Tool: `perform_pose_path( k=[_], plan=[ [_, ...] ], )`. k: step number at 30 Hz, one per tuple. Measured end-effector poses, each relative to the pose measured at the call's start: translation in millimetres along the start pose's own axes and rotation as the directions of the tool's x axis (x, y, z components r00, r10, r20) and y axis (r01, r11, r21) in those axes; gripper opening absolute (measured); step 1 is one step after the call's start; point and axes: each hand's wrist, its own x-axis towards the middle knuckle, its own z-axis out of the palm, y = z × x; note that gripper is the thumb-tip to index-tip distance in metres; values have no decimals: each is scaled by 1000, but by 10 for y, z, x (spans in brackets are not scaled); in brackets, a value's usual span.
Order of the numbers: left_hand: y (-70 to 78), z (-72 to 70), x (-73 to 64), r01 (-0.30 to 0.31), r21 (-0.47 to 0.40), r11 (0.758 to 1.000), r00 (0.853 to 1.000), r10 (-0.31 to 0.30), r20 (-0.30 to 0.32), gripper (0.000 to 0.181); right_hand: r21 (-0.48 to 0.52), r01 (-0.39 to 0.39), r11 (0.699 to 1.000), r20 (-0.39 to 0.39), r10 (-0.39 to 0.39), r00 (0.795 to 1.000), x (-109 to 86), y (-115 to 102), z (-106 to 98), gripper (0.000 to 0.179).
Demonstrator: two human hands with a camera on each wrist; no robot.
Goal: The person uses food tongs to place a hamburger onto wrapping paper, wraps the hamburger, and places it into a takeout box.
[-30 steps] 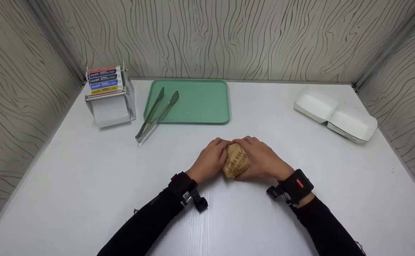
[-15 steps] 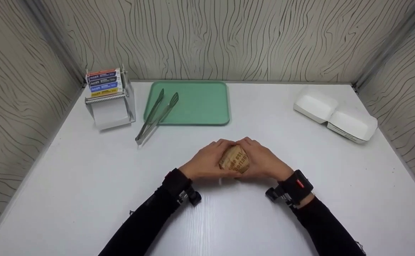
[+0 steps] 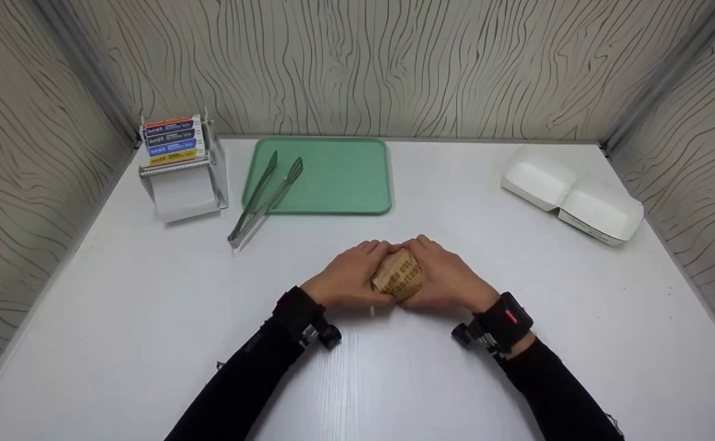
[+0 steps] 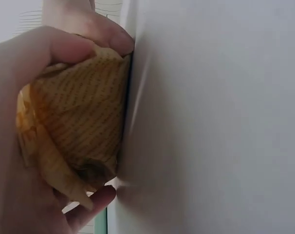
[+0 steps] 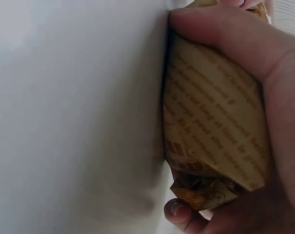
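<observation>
A round parcel [image 3: 398,275] wrapped in brown printed paper rests on the white table [image 3: 357,386] in the head view. My left hand [image 3: 351,275] grips its left side, with the thumb along the near edge. From the right, my right hand [image 3: 446,275] holds it with curled fingers and thumb. Both hands' fingertips come close together beyond the parcel. In the left wrist view, the paper [image 4: 84,107] is folded, with a loose flap near the fingers. Tucked, crumpled paper [image 5: 206,190] shows at one end in the right wrist view. What is inside stays hidden.
A green tray [image 3: 339,177] lies at the back, with metal tongs [image 3: 259,202] leaning over its left edge. Back left stands a dispenser [image 3: 180,168] with coloured labels. An opened white clamshell box [image 3: 572,196] sits at the back right.
My left hand has shifted its hold, bringing the thumb round to the parcel's near edge. The parcel has turned slightly between my hands. My right hand keeps its hold.
</observation>
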Motion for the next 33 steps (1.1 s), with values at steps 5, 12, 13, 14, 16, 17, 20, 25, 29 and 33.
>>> perform_pose_path(
  k=[5, 12, 13, 14, 16, 17, 20, 25, 29, 33],
  plan=[
    [-36, -6, -12, 27, -84, 996, 999, -25, 25, 86, 19, -1, 1000, 6, 1, 1000, -12, -12, -11, 84],
    [-46, -17, -22, 45, -134, 990, 998, -37, 59, 84, -11, -2, 1000, 10, 2, 1000, -20, -39, -24, 83],
    [-47, -19, -23, 45, -140, 989, 997, -37, 62, 84, -19, -2, 1000, 8, 2, 1000, -21, -40, -23, 82],
    [-49, -21, -25, 46, -144, 988, 997, -37, 63, 85, -27, 0, 1000, 6, 0, 1000, -22, -38, -21, 82],
    [-47, -28, -33, 41, -148, 988, 998, -33, 52, 91, -39, 5, 999, 2, -5, 1000, -20, -35, -18, 81],
    [-45, -31, -37, 38, -144, 989, 999, -32, 43, 96, -46, 10, 999, 0, -10, 1000, -16, -33, -15, 80],
    [-24, -36, -41, 22, -100, 995, 1000, -20, 16, 105, -65, 23, 998, -5, -24, 1000, 0, -24, -4, 82],
    [8, -7, -11, 6, -16, 1000, 1000, -7, -13, 93, -70, 24, 997, -9, -25, 1000, 11, -32, 1, 83],
    [19, 23, 9, 23, -7, 1000, 999, -23, -30, 86, -54, 13, 998, -10, -14, 1000, 11, -26, 12, 83],
    [51, 55, 10, 41, -18, 999, 999, -42, -28, 90, -71, 13, 997, -11, -14, 1000, 8, -5, 27, 83]
  ],
)
